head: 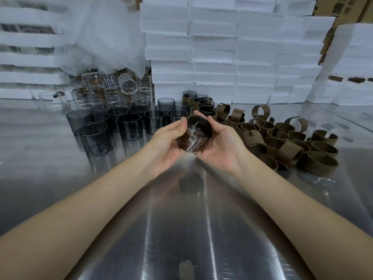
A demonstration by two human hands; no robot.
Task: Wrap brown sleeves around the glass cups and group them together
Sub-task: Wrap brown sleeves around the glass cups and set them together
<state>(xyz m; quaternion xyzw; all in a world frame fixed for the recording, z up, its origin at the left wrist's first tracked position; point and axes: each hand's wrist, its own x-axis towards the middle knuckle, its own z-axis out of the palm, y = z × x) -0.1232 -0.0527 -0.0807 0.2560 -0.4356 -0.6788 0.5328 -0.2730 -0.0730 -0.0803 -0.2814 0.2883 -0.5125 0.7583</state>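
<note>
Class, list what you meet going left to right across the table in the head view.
Bare smoky-grey glass cups → left hand → dark glass cup in a brown sleeve → right hand → heap of loose curled brown sleeves.

Two hands and two forearms of one person are in view; the left hand (167, 146) and the right hand (220, 146) are both bare. The left forearm (80, 209) and the right forearm (292, 203) are bare too, from the wrist down to the edge of the view, and they look slim and long. Fine skin creases cross the right wrist.
</note>
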